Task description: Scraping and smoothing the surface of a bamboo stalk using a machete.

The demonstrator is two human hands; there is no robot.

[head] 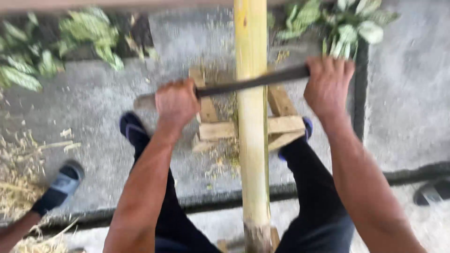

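A long pale yellow-green bamboo pole [251, 117] runs from near me away across a small wooden frame [220, 130] on the concrete. A dark blade [248, 84] lies crosswise on the pole. My left hand [176, 102] is shut on the blade's wooden handle end, left of the pole. On the pole's right side my right hand [329, 85] is shut on the blade's other end. Both my legs in dark trousers straddle the pole.
Leafy green branches [84, 33] lie at the back left and more leafy branches [347, 23] at the back right. Pale shavings [18, 178] pile at the left. Another person's foot in a sandal [63, 185] is at the left; a dark sandal [431, 192] at the right edge.
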